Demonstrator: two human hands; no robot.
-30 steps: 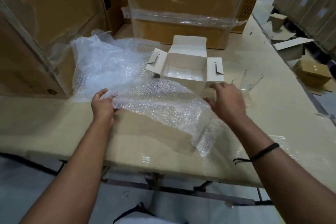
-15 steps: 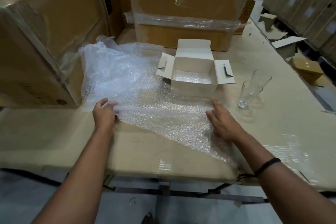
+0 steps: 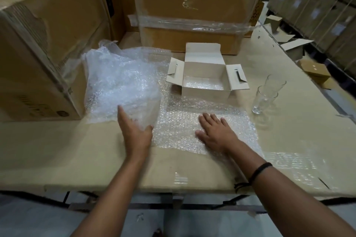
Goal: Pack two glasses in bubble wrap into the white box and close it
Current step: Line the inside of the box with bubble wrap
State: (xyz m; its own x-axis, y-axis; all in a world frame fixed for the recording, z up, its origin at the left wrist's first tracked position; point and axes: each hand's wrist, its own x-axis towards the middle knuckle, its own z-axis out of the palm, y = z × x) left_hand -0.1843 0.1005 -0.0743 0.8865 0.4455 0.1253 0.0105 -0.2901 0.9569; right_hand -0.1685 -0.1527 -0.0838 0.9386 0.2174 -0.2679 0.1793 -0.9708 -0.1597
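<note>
Nearest, on the table [image 3: 57,140]: right hand [image 3: 215,132], grip spread, palm and straight fingers pressed flat on the bubble wrap sheet [image 3: 179,121]. Just to its left: left hand [image 3: 135,132] at the near edge of the loose wrap bundle [image 3: 119,82], fingers partly hidden beneath a fold; grip there impossible to tell, whether pinching or merely pushing.

Step in hand, by judgement: flattening one sheet for the first wrap. Best done by smoothing outward from the palm, keeping the near edge square to the table edge, and pushing the bundle well clear to prevent folds creeping back over the working area.

Beyond the sheet: white box [image 3: 206,92], flaps open, wrap lining its floor, front wall at or on the sheet's far edge, so liable to pin it; slide back if needed. To the right, apart from the sheet: two glasses [image 3: 264,100], upright, unwrapped, one just behind the other, exposed to a sweeping right forearm. Farthest: large cartons [image 3: 192,5] at left and rear, hemming the bundle in.
</note>
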